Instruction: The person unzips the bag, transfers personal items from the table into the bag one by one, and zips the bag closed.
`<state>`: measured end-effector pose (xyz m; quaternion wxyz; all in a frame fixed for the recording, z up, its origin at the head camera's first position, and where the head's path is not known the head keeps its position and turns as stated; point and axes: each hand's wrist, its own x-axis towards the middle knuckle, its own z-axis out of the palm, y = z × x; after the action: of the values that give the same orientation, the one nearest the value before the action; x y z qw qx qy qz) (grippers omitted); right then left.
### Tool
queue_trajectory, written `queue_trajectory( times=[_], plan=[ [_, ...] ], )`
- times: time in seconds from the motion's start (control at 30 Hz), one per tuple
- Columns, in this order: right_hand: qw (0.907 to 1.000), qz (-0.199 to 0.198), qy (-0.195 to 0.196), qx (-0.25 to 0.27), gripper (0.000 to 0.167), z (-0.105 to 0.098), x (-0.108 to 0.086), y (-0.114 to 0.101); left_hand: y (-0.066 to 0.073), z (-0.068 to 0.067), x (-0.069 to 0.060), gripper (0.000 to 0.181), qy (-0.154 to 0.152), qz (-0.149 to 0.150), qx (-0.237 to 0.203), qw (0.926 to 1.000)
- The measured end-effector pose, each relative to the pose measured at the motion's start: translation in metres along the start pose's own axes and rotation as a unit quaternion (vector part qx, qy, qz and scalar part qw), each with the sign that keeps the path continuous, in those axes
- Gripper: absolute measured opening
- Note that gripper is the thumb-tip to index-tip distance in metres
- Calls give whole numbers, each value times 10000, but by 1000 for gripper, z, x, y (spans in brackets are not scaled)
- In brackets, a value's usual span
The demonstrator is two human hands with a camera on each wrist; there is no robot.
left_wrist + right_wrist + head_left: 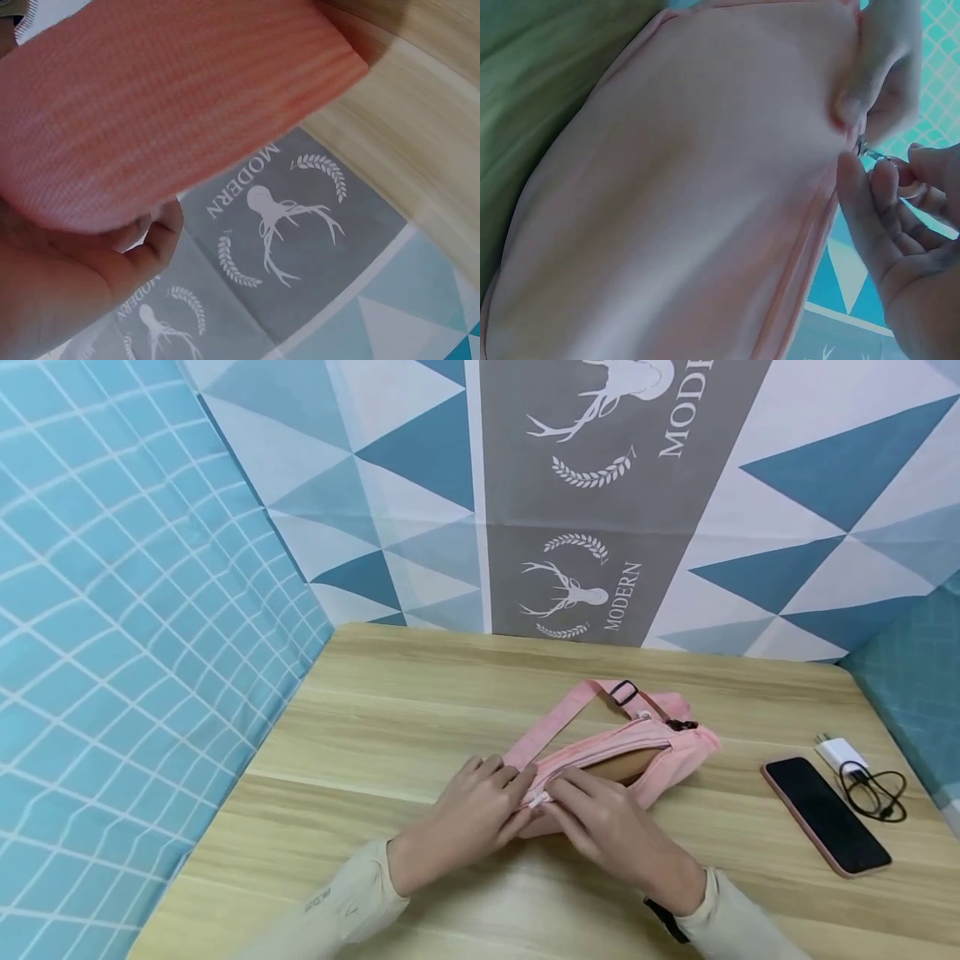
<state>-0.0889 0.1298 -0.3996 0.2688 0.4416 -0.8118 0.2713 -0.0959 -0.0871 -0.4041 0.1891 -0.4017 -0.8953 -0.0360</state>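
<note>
A pink sling bag [678, 762] lies on the table with its long zipper partly open; a brown inside [622, 765] shows through the gap. My left hand [474, 806] grips the bag's left end beside the zipper. With thumb and fingertips, my right hand [611, 817] pinches the zipper pull [538, 799], close to the left fingers. In the right wrist view, the bag's pink side [682, 172] fills the middle, and the right hand [911, 255] holds the pull at the bag's edge. Pink fabric [172, 112] hides part of the left hand [90, 277] in the left wrist view.
The bag's pink strap [551, 722] with a black buckle [623, 693] loops behind it. To the right lie a phone [825, 814], a white charger plug [842, 753] and a coiled black cable [873, 793]. Patterned cloth [405, 502] hangs behind the wooden table [360, 718].
</note>
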Motion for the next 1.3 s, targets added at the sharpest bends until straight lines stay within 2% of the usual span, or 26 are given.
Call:
queue_trajectory(
  times=[0.07, 0.2, 0.37, 0.57, 0.77, 0.9, 1.3],
  plan=[
    [9999, 4, 97, 31, 26, 0, 0, 1, 2, 1, 3, 34, -3, -74, 37, 10000],
    [9984, 415, 274, -264, 30, -1, -3, 6, 5, 4, 4, 26, 94, -170, 24, 9998],
    [9909, 1076, 319, -743, 34, -5, -8, 14, 4, 5, 2, 29, 202, -208, 132, 9995],
    [9841, 1586, 246, -756, 19, -9, -14, 16, 3, 5, 2, 30, 341, -144, 99, 9993],
    [9705, 2062, 493, -1148, 19, -21, -22, 25, -1, 5, -1, 33, 197, -264, 74, 9994],
    [9634, 2320, 514, -1243, 19, -30, -28, 31, -6, 4, -4, 34, 207, -300, 88, 9993],
    [9526, 2632, 328, -1491, 21, -49, -44, 47, -7, 4, -4, 33, 301, -181, 123, 9993]
  ],
)
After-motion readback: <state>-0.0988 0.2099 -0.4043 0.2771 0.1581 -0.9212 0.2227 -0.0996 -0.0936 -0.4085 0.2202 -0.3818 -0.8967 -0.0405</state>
